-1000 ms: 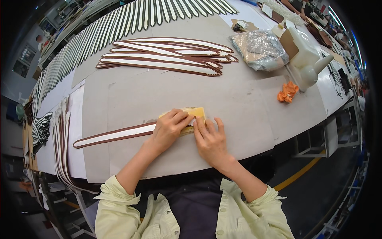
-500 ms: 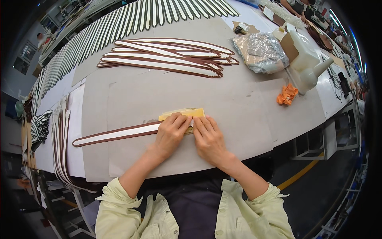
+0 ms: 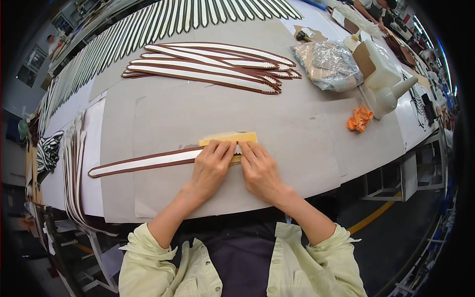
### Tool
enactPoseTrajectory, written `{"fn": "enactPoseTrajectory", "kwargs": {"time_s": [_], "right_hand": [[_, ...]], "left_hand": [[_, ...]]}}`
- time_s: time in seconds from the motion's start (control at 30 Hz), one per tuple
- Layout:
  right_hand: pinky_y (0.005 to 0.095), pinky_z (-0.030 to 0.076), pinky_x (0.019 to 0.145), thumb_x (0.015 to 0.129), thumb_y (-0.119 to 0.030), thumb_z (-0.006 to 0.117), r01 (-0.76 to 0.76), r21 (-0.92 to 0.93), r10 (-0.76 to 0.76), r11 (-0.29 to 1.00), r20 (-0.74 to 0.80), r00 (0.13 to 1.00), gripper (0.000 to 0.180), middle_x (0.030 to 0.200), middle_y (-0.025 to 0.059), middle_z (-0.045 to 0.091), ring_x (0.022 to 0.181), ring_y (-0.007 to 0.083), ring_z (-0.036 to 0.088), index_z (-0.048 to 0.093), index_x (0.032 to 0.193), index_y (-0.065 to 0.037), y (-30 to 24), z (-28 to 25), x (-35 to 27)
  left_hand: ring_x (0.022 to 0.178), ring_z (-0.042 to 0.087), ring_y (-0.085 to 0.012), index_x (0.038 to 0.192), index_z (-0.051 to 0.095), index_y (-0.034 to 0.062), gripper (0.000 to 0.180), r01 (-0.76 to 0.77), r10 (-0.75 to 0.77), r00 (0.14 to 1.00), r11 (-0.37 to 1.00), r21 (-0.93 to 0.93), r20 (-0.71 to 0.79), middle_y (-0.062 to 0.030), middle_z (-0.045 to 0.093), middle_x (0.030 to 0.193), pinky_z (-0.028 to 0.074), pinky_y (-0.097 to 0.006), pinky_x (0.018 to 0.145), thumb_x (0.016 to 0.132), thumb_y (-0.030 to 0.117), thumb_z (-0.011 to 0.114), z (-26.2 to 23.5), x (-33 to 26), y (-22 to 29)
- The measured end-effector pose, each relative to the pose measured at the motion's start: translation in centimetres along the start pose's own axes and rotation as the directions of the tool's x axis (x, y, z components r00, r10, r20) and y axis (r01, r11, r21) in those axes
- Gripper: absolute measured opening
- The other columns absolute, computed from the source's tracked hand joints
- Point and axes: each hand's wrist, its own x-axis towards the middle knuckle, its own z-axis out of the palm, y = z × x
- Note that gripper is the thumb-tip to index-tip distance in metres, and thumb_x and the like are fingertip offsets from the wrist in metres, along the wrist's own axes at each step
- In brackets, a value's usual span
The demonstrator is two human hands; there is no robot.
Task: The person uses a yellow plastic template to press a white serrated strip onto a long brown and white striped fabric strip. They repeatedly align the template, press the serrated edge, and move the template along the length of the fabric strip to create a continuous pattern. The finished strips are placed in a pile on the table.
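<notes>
A long strap [image 3: 148, 162], white down the middle with folded brown edges, lies across the table in front of me and runs under my left hand. My left hand [image 3: 213, 166] pinches its right end, fingers bunched together. Close beside it, my right hand [image 3: 260, 171] has its fingertips pressed together on the tip of the same strap, where a jagged white edge peeks out between the hands. Beneath this end sits a flat yellow piece [image 3: 245, 137], like a pad or small board. My fingers cover much of the strap's tip.
A pile of similar brown-and-white straps [image 3: 208, 67] lies beyond my hands, with rows of dark-edged strips [image 3: 188, 17] behind. More straps [image 3: 74, 168] hang off the left edge. At right are a plastic-wrapped package [image 3: 329, 65], a whitish plastic container [image 3: 378, 69] and a crumpled orange cloth [image 3: 359, 118].
My fingertips have shifted slightly along the strap's end and draw a little closer together. The strap's far left end sits slightly higher in view, as does the pile.
</notes>
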Motion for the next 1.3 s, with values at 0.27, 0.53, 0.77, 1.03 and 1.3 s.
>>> {"fn": "enactPoseTrajectory", "kwargs": {"time_s": [0.27,0.53,0.77,1.03,1.3], "right_hand": [[0.0482,0.053,0.101,0.072,0.001,0.063,0.082,-0.060,-0.082,0.995,-0.010,0.997,0.030,0.124,0.0330,0.064,0.113,0.0422,0.063,0.067,0.098,0.016,0.2,0.2,0.3],[0.0446,0.054,0.099,0.072,-0.001,0.063,0.127,-0.059,-0.126,0.990,0.022,0.992,0.029,0.120,0.0318,0.065,0.108,0.0388,0.064,0.067,0.096,0.014,0.4,-0.1,1.1],[0.0446,0.054,0.097,0.072,-0.002,0.063,0.121,-0.159,-0.124,0.980,-0.005,0.992,0.028,0.116,0.0302,0.066,0.105,0.0380,0.065,0.068,0.096,0.013,0.1,0.0,0.5],[0.0455,0.053,0.096,0.073,0.001,0.062,0.018,-0.075,-0.020,0.997,-0.035,0.999,0.029,0.114,0.0282,0.066,0.103,0.0384,0.063,0.067,0.099,0.013,-0.7,0.8,0.5],[0.0447,0.053,0.094,0.074,0.001,0.062,-0.027,-0.012,0.025,1.000,-0.084,0.996,0.026,0.112,0.0238,0.064,0.102,0.0370,0.062,0.066,0.098,0.010,-0.6,0.3,0.5]], "left_hand": [[0.098,0.065,-0.0298,0.123,0.071,-0.0063,0.048,0.036,-0.036,0.999,0.998,0.050,0.005,-0.0116,0.068,0.109,0.058,-0.041,0.079,0.075,-0.007,0.064,-0.5,-1.4,-0.4],[0.101,0.063,-0.0289,0.128,0.070,-0.0041,0.051,0.050,-0.051,0.998,0.997,0.058,0.025,-0.0105,0.067,0.108,0.056,-0.040,0.084,0.077,-0.001,0.066,0.0,-0.7,0.4],[0.107,0.063,-0.0280,0.123,0.071,-0.0034,0.043,0.019,-0.026,0.999,0.979,0.205,0.029,-0.0103,0.067,0.110,0.043,-0.049,0.111,0.081,0.001,0.063,-0.2,-1.0,0.6],[0.113,0.061,-0.0327,0.129,0.068,-0.0044,0.050,0.093,-0.097,0.994,0.992,0.089,0.047,-0.0151,0.065,0.117,0.048,-0.047,0.104,0.079,-0.004,0.063,0.2,-1.7,0.8],[0.114,0.062,-0.0340,0.129,0.067,-0.0044,0.052,0.017,-0.019,0.999,0.999,0.041,0.032,-0.0160,0.064,0.119,0.054,-0.045,0.093,0.077,-0.007,0.064,-0.3,-0.9,0.8]]}}
